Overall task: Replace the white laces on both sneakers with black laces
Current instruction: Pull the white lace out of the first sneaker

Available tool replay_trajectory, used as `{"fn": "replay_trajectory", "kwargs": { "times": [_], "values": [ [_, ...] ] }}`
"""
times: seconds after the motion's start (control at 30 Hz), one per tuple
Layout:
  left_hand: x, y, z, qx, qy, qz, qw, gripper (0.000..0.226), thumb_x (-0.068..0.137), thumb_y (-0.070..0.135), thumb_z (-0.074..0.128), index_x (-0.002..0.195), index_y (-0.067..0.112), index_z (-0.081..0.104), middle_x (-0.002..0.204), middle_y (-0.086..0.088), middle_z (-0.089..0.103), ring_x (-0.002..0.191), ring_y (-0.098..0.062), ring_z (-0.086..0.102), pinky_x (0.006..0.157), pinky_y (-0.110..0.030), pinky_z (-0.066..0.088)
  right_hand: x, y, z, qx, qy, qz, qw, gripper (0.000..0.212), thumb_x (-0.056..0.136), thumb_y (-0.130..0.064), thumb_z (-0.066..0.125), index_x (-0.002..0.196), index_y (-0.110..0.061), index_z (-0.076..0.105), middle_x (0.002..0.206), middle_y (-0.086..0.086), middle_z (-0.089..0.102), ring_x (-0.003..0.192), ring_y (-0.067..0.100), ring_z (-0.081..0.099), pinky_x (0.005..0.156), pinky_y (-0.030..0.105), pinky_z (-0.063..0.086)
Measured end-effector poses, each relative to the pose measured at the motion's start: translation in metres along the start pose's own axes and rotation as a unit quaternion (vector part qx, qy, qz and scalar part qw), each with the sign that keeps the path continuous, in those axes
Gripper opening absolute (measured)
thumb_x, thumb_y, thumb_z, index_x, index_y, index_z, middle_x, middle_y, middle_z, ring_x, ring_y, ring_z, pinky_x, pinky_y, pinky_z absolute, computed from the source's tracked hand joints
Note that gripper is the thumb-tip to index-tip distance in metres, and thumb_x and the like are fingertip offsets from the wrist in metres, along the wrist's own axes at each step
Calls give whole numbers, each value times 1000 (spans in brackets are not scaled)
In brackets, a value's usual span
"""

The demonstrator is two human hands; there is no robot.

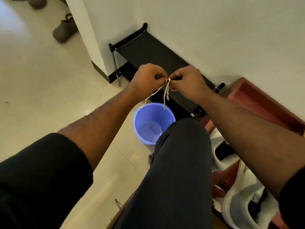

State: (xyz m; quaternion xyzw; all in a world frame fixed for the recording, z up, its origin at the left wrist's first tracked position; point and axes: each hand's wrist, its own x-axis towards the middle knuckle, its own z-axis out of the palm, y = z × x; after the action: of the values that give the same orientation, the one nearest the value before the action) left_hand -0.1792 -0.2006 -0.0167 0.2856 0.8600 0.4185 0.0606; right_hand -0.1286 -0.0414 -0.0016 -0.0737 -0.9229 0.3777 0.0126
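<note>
Both hands were raised in front of the person, above the blue bucket (154, 123), knuckles nearly touching. Left hand (146, 80) had its fingers curled in, pinching the white lace (166, 90) at the top. Right hand (188, 83) likewise had fingers curled and pinched the same lace just beside the left fingertips. Lace was bunched between the two hands; several loose strands hung down from the pinch, one trailing left to the bucket's near-left rim, the others dropping straight toward the bucket's opening. Strand ends hung free and touched nothing I could make out.

Bucket stood on the pale tiled floor (49, 96), beside the front edge of a low black shoe rack (153, 52) that sat against the white wall (214, 30). The person's knee in dark trousers (179, 162) covered the bucket's near-right rim.

White sneakers (244, 200) lay at the lower right, under the right forearm, one nearer the camera and one farther; both partly hidden and blurred, so lacing could not be told. A reddish-brown surface (264, 103) lay along the wall on the right, behind the sneakers.

A grey clog (64, 30) stood on the floor at the upper left, past the wall corner.
</note>
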Motion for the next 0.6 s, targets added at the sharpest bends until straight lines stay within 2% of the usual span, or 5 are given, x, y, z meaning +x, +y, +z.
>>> {"fn": "replay_trajectory", "kwargs": {
  "times": [0.07, 0.2, 0.43, 0.5, 0.6],
  "values": [
    [-4, -28, 10, -11, -3, -34, 999, 9, 83, 15, 70, 88, 12, 76, 77, 8, 67, 71, -5, 62, 77, -35, 56, 8, 10, 24, -23, -34, 3, 999, 8, 80, -11, 70, 84, -13, 77, 67, -3, 69, 62, 5, 66, 69, 31, 58],
    [-13, -74, 31, -10, -23, -80, 996, 10, 83, 16, 70, 88, 11, 77, 82, 1, 72, 75, -11, 66, 76, -37, 55, 19, 30, 61, -50, -101, -5, 994, 12, 82, -10, 68, 89, -10, 77, 76, 4, 72, 68, 13, 66, 65, 26, 53],
    [-19, -117, 70, -35, -49, -120, 991, 12, 85, 15, 69, 92, 9, 77, 89, -4, 73, 79, -18, 65, 77, -37, 54, 51, 68, 92, -131, -230, -29, 964, 13, 83, -14, 69, 91, -7, 77, 84, 9, 72, 80, 22, 67, 75, 39, 54],
    [-21, -129, 81, -17, -70, -132, 989, 15, 87, 11, 67, 99, 7, 76, 96, -9, 73, 86, -24, 65, 80, -39, 53, 55, 82, 103, -146, -255, -33, 955, 18, 84, -16, 70, 99, -8, 76, 93, 7, 72, 86, 21, 66, 77, 35, 52],
    [-25, -153, 98, 37, -135, -136, 981, 29, 91, 4, 59, 119, 7, 68, 115, -15, 67, 104, -31, 62, 91, -38, 47, 64, 101, 118, -177, -297, -29, 938, 36, 85, -16, 71, 120, -10, 68, 117, 6, 67, 106, 18, 62, 85, 19, 43]
  ]
}}
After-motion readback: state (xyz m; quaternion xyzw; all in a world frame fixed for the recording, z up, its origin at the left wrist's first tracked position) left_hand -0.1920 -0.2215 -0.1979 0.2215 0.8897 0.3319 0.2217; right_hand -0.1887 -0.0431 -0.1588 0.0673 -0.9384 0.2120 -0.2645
